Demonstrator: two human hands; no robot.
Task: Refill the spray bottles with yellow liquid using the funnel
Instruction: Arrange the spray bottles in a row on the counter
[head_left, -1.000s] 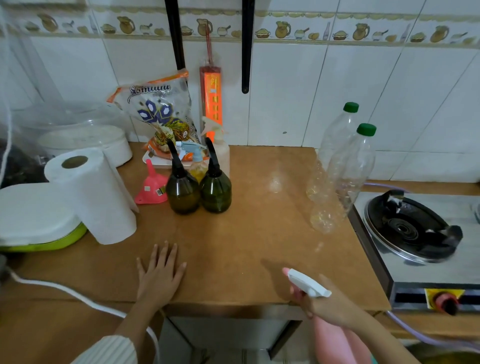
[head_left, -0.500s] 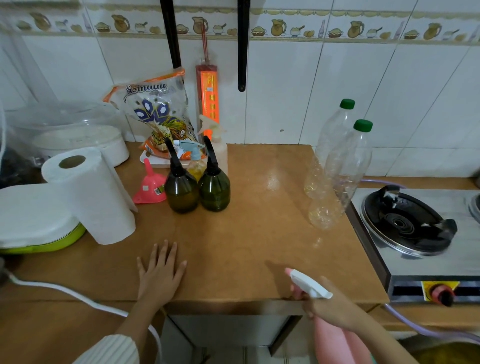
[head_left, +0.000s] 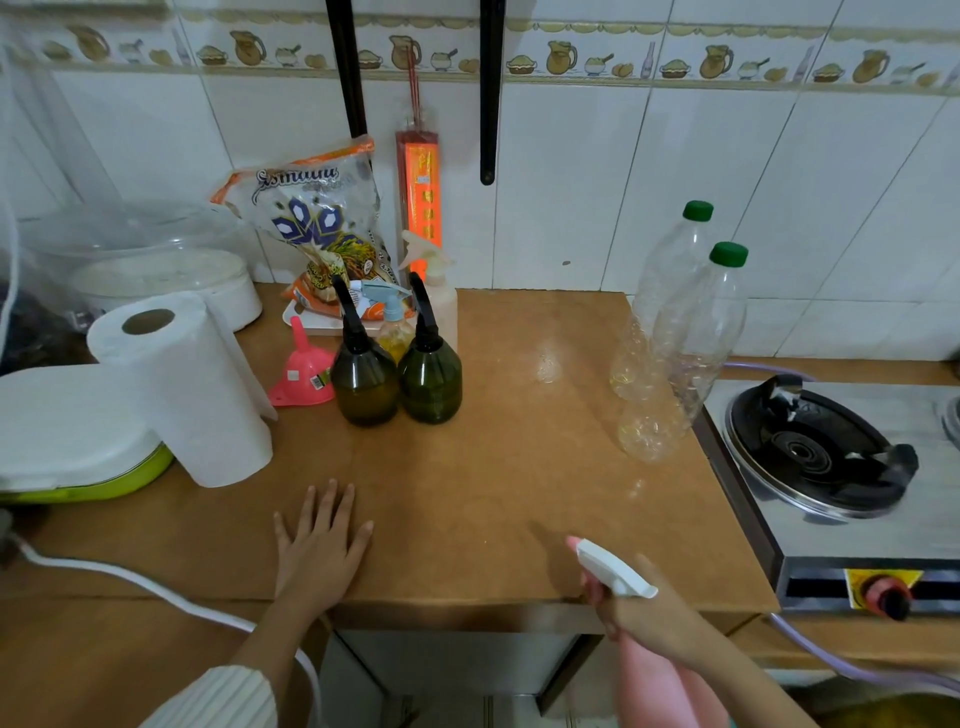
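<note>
My left hand (head_left: 323, 540) lies flat and open on the brown table (head_left: 493, 467), near its front edge. My right hand (head_left: 641, 618) grips a pink spray bottle (head_left: 660, 680) with a white trigger head (head_left: 613, 569), held just off the table's front edge. Two dark green spray bottles (head_left: 397, 374) with black heads stand side by side at mid-table. A pink funnel (head_left: 304, 371) rests upside down to their left. Behind them stand a small bottle with yellow liquid (head_left: 394, 332) and a cream spray bottle (head_left: 439, 301).
Two clear plastic bottles with green caps (head_left: 680, 353) stand at the table's right edge, beside a gas stove (head_left: 821, 457). A paper towel roll (head_left: 192, 389), a white and green container (head_left: 67, 436), a rice bag (head_left: 317, 228) and a white cable (head_left: 130, 582) occupy the left side.
Both hands stay nearly where they were. The view has shifted slightly; the pink bottle remains in my right hand.
</note>
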